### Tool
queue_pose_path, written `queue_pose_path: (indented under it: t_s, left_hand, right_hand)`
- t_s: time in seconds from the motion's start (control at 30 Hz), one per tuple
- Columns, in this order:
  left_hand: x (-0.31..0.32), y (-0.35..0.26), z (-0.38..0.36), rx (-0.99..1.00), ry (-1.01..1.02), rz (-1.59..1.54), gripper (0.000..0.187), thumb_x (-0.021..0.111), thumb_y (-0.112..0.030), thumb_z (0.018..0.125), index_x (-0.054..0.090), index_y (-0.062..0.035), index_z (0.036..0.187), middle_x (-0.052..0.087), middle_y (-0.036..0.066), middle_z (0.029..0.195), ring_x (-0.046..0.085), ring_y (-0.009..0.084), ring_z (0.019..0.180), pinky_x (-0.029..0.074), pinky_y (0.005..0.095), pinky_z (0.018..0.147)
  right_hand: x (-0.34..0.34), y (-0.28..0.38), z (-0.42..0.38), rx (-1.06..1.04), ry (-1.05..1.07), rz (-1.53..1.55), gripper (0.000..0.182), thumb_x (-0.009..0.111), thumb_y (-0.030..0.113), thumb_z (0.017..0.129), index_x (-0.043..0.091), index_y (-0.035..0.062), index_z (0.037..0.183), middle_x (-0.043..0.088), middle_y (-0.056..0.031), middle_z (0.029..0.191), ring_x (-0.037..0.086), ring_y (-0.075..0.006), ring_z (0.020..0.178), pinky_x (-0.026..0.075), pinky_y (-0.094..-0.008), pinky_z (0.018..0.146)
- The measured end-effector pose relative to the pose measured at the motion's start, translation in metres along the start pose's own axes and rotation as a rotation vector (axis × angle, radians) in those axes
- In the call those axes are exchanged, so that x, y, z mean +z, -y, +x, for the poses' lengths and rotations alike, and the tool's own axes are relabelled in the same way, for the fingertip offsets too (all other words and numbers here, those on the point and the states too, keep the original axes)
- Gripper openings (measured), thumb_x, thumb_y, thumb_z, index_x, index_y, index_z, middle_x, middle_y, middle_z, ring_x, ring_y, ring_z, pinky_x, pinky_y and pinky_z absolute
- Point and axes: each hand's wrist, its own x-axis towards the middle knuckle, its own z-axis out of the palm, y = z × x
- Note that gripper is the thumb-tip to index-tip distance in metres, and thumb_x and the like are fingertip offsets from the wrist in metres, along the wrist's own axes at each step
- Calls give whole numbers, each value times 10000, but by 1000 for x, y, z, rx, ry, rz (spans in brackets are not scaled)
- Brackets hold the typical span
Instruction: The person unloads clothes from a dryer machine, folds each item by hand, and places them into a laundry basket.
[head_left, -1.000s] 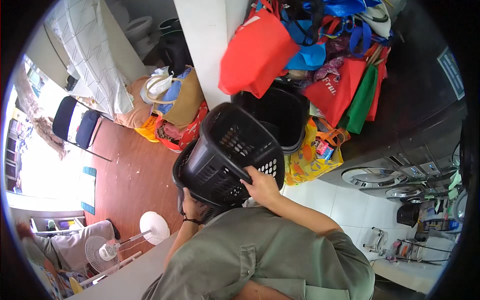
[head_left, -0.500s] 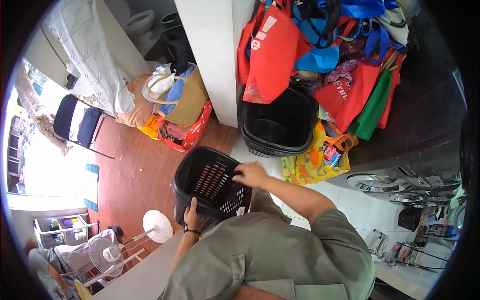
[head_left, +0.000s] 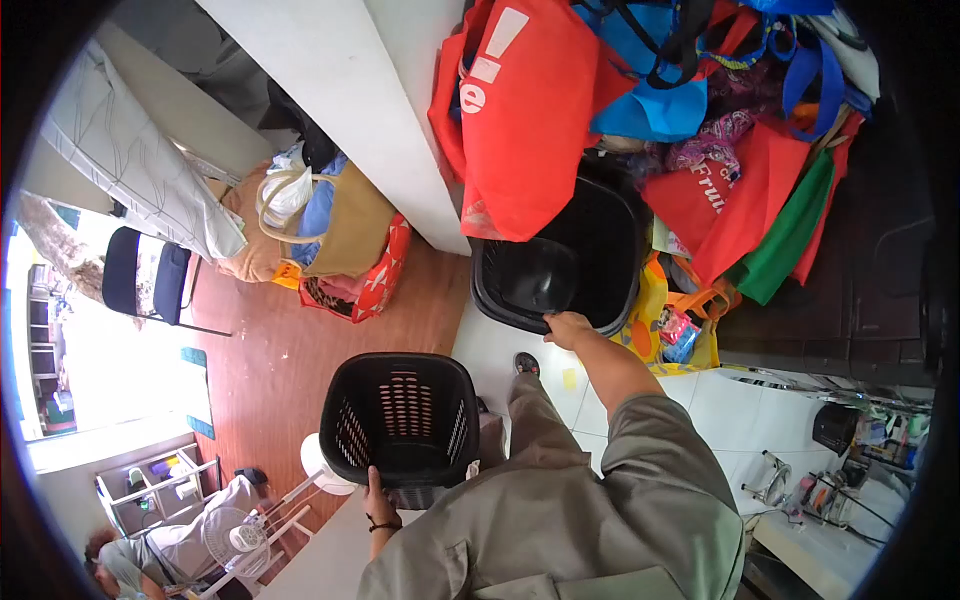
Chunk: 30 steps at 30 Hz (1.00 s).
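A black plastic laundry basket [head_left: 400,455] with slotted walls hangs in front of me over the wood floor, its inside facing up. My left hand [head_left: 377,505] grips its near rim, thumb over the edge. My right hand [head_left: 568,330] reaches ahead and closes on the near rim of a stack of black baskets [head_left: 485,290] on the white tiles. A red cloth bag [head_left: 525,120] hangs partly over that stack and hides its far left part.
A yellow flowered bag [head_left: 650,310] stands right of the stack, below red and green bags [head_left: 790,235]. A tan bag [head_left: 350,225] of clothes sits by the white pillar [head_left: 350,100]. At lower left are a white fan [head_left: 235,540] and a person [head_left: 150,560].
My right hand has left the held basket and moved forward to the stack's rim. The held basket has shifted down in view and turned, still in my left hand.
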Motion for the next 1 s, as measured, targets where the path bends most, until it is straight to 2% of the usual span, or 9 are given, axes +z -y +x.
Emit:
queue_pose_path:
  t_s: [0.17,0.3,0.4,0.5,0.57,0.67,0.77,0.9,1.0]
  left_hand:
    - [-8,3,24,52,28,-65,520,739,-400,784,572,1,1070,626,86,919,555,180,714,451,291,645]
    - [-7,-18,19,218,163,-161,479,741,-326,799,576,66,1020,632,110,951,595,193,792,490,310,720]
    - [-11,-57,-8,370,263,-166,421,734,-273,812,588,74,1000,637,100,938,597,181,793,495,306,725]
    - [-9,-98,-36,530,377,-177,342,717,-219,824,606,59,990,641,84,905,593,166,782,493,290,714]
    - [-8,-121,-59,626,455,-140,320,707,-206,831,610,53,993,640,83,899,592,163,777,491,284,712]
    - [-15,-137,-58,626,591,-142,314,665,-182,858,589,58,1046,642,89,945,605,167,788,497,287,737]
    - [-11,-160,-105,627,738,-261,339,626,-166,882,550,69,1114,640,98,1005,620,177,824,503,292,771]
    - [-5,-174,-153,626,937,-287,378,601,-165,898,516,65,1186,633,104,1049,614,182,903,492,301,827]
    - [7,-177,-184,765,1008,-188,349,584,-160,909,527,50,1181,621,86,1080,587,168,947,463,304,871]
  right_hand:
    - [-3,19,-11,36,-123,-49,367,629,302,834,594,46,1094,667,-179,970,636,-347,936,509,-448,807]
    - [-35,53,-73,102,-233,-66,277,582,231,840,606,52,1050,676,-175,913,655,-346,866,521,-455,759]
    - [-63,68,-139,105,-267,-116,280,533,152,819,580,69,1083,677,-172,887,666,-338,820,530,-456,704]
    - [-105,88,-217,107,-415,-197,323,542,126,797,552,86,1117,670,-156,833,665,-334,756,531,-450,641]
    - [-134,93,-267,94,-622,-251,370,570,106,765,534,114,1133,652,-139,775,657,-327,706,519,-450,585]
    - [-195,119,-357,131,-854,-263,344,595,72,716,569,131,1054,638,-129,781,644,-320,713,508,-443,602]
    - [-231,153,-455,216,-1021,-235,304,596,20,669,595,108,960,636,-123,819,624,-339,746,495,-434,638]
    - [-217,161,-556,327,-1091,-227,282,602,-32,606,595,65,870,621,-140,815,605,-362,759,466,-437,654]
    - [-175,139,-612,348,-1032,-225,255,576,-44,570,594,47,808,611,-143,767,596,-357,730,457,-433,637]
